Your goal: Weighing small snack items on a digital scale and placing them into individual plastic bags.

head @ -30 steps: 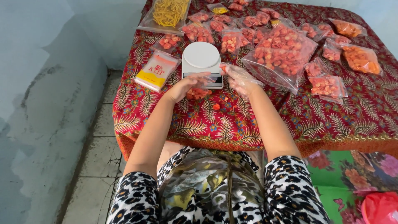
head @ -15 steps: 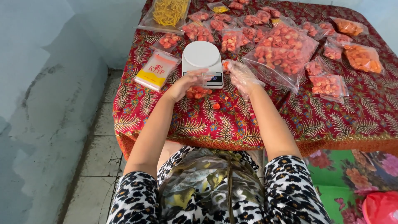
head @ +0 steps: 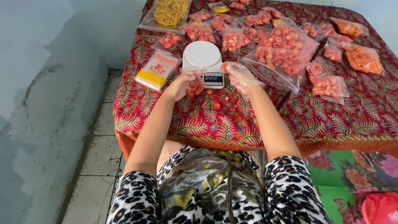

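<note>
My left hand [head: 182, 84] grips a small clear bag of orange-red snack pieces [head: 195, 88] just in front of the white kitchen scale [head: 202, 57]. My right hand [head: 240, 77], covered by a thin clear plastic glove, pinches one orange-red snack piece [head: 224, 66] beside the scale's display. Several loose snack pieces [head: 216, 105] lie on the red patterned tablecloth [head: 207, 124] between my hands.
A large open bag of the snacks [head: 282, 49] lies right of the scale. Several small filled bags [head: 329, 85] cover the back and right of the table. A yellow-and-white packet [head: 157, 69] lies left of the scale; a bag of yellow sticks [head: 169, 12] behind.
My right hand has lifted slightly toward the scale with a snack piece in its fingers. My left hand keeps hold of the small bag in nearly the same place.
</note>
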